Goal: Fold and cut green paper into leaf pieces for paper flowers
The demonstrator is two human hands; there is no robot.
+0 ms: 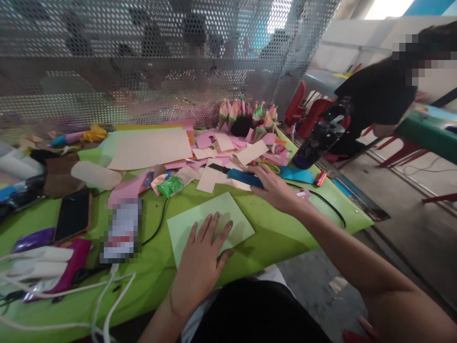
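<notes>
My left hand (pixel 203 247) lies flat with its fingers spread on a pale green sheet of paper (pixel 235 228) near the table's front edge. In my right hand (pixel 273 188) is a blue utility knife (pixel 244 177), its dark blade pointing left over cream paper scraps (pixel 209 178). My fingers wrap over the rear of its handle, and the palm side is hidden. Beyond the knife, pink and cream paper pieces (pixel 252 151) lie in a loose pile.
Large cream sheets (pixel 150 147) lie at the back left. Paper cones (pixel 250 114) stand at the back by a perforated metal screen (pixel 160 85). Phones (pixel 73 214), white cables (pixel 117 300) and a power strip crowd the left. A dark bottle (pixel 317 138) stands right; a person (pixel 378 90) leans beyond.
</notes>
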